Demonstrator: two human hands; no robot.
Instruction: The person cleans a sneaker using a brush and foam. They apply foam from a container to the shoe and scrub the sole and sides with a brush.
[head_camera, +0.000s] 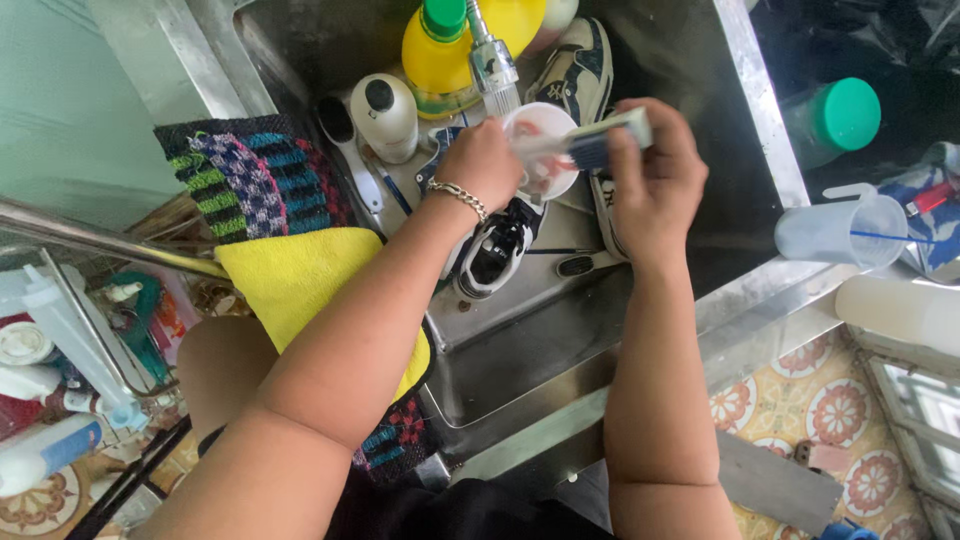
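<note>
Over the steel sink (745, 75), my left hand (487, 160) grips a small white cup (540, 130); my right hand (655, 170) is clamped on a brush (590, 145) beneath the faucet (492, 60).

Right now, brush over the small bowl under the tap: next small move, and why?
Probably dip the brush, held in the right hand, down into the small white bowl that the left hand steadies. The bristles sit just above its rim, below the tap head, and the sneaker lies underneath.
</note>
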